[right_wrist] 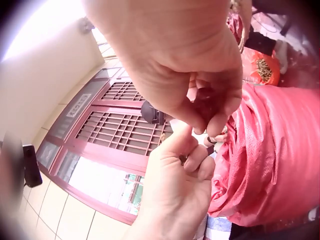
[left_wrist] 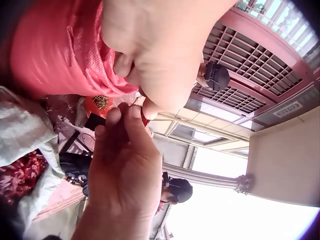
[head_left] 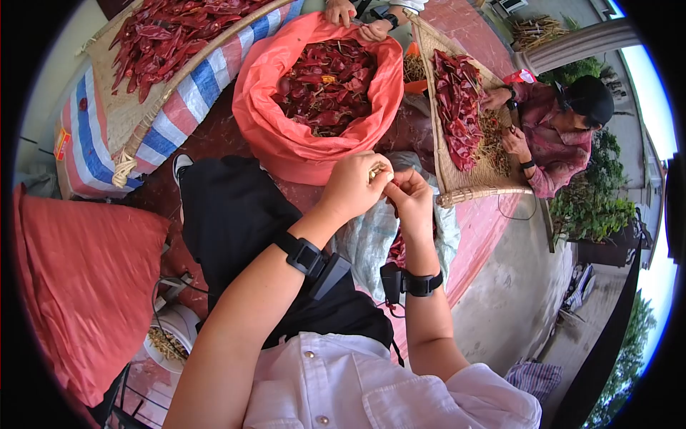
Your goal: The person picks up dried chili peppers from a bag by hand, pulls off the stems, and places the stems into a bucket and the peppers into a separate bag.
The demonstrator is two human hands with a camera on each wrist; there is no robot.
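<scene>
Left hand [head_left: 354,187]: up in front, fingers curled in, thumb clamped on top.
Right hand [head_left: 413,200]: right beside it, fingertips meeting the left's, pinching.
Wrists: both bent inward.
Forearms: bare, converging.

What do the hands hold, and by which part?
The left hand and the right hand both pinch a small red chili with fingertips; which part is hidden.
</scene>
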